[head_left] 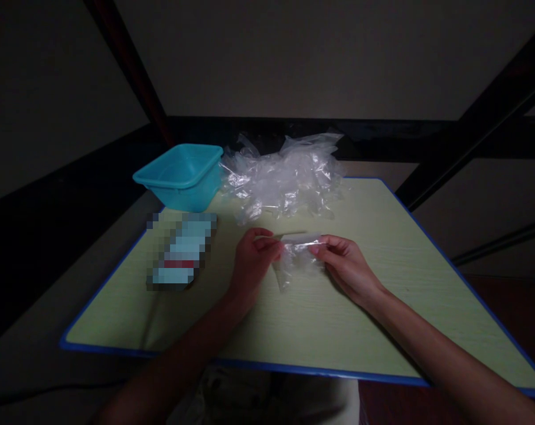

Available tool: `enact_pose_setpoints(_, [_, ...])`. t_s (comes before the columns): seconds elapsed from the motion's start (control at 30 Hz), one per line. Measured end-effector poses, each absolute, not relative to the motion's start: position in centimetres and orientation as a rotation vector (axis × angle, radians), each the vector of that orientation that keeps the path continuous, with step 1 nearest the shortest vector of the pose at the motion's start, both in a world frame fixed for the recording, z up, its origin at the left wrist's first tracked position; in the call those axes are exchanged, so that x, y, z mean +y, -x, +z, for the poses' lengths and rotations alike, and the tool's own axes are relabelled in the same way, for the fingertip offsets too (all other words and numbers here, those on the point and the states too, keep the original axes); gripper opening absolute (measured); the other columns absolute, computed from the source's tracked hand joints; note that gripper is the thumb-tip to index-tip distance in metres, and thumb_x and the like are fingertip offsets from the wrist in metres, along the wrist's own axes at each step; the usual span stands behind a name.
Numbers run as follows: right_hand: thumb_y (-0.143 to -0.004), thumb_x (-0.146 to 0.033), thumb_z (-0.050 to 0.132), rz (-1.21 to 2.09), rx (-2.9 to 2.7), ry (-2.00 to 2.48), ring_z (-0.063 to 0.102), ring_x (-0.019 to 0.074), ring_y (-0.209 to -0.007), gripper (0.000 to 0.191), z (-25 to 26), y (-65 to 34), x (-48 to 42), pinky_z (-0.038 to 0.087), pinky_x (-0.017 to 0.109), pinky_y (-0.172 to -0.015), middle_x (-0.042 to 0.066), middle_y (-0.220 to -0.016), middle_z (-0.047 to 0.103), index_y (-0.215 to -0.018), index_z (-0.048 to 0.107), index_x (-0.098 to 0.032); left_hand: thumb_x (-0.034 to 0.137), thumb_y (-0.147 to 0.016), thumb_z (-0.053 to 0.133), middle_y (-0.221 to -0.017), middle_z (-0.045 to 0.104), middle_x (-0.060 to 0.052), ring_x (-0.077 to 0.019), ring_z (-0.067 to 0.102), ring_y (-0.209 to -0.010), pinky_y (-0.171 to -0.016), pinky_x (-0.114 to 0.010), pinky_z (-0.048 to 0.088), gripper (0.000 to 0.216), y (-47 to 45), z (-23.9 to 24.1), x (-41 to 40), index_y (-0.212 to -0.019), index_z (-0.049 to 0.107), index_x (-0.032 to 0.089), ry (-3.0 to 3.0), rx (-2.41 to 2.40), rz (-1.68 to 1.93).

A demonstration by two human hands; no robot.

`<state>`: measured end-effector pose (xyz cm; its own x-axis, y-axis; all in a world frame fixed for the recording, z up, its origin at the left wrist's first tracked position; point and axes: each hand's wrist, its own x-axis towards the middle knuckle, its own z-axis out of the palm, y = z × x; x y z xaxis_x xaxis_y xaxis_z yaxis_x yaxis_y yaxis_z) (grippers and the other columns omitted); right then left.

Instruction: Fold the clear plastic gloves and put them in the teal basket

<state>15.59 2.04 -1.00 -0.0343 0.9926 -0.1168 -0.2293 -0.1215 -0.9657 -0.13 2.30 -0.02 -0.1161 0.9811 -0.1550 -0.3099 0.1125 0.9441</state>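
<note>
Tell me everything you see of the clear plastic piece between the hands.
The clear plastic piece looks like thin, glossy film, wrinkled with bright highlights. Its upper edge runs fairly straight from the left hand to the right hand, pinched at each side; below, loose crumpled film hangs, reaching lowest on the left. It is in front of the plastic heap. Whether it touches the table is unclear.
</note>
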Motion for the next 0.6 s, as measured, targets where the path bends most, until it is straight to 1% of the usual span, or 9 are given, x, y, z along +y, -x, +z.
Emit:
enact_pose_setpoints(0.1, [-0.051,-0.030,0.080,1.394,-0.996,1.122,0.043,0.0077,-0.051,0.023,-0.92,-15.56,2.01,0.031,0.023,-0.051,-0.005,-0.053,0.056,-0.056,0.062,-0.017,0.013,-0.053,0.070,-0.054,0.062,0.006,-0.0092,0.058,-0.053,-0.055,-0.019,0.046,0.029,0.17,0.06,2.29,-0.078,0.056,0.016,-0.917,1.143,1.374])
enact_pose_setpoints(0.23, [-0.049,-0.030,0.082,1.367,-0.979,1.128,0.045,0.0075,-0.050,0.026,-0.70,-15.49,2.00,0.033,0.023,-0.051,-0.005,-0.055,0.058,-0.058,0.062,-0.017,0.013,-0.055,0.068,-0.055,0.061,0.005,-0.0088,0.057,-0.054,-0.055,-0.019,0.044,0.021,0.35,0.03,2.36,-0.075,0.064,0.014,-0.986,1.173,1.375])
enact_pose_setpoints(0.33, [-0.050,-0.030,0.082,1.297,-0.967,1.089,0.048,0.0082,-0.050,0.029,-0.49,-15.56,2.00,0.035,0.023,-0.051,-0.005,-0.057,0.060,-0.063,0.059,-0.019,0.015,-0.055,0.068,-0.058,0.064,0.003,-0.0093,0.057,-0.055,-0.055,-0.020,0.044,0.016,0.45,-0.11,2.43,-0.071,0.068,0.014,-0.988,1.211,1.376])
enact_pose_setpoints(0.43, [-0.052,-0.026,0.081,1.229,-0.988,1.051,0.055,0.0098,-0.054,0.031,-0.26,-15.75,1.99,0.040,0.023,-0.054,-0.005,-0.061,0.065,-0.070,0.056,-0.022,0.015,-0.056,0.068,-0.059,0.066,0.001,-0.0102,0.057,-0.055,-0.055,-0.020,0.045,0.012,0.44,-0.20,2.43,-0.068,0.071,0.014,-0.990,1.245,1.378])
enact_pose_setpoints(0.6, [-0.055,-0.023,0.078,1.099,-1.146,1.076,0.060,0.0124,-0.057,0.027,-0.09,-16.17,1.94,0.045,0.025,-0.056,-0.002,-0.064,0.069,-0.079,0.066,-0.022,0.014,-0.056,0.068,-0.055,0.066,0.002,-0.0103,0.057,-0.053,-0.055,-0.021,0.045,0.010,0.29,-0.14,2.35,-0.065,0.072,0.015,-0.990,1.243,1.381])
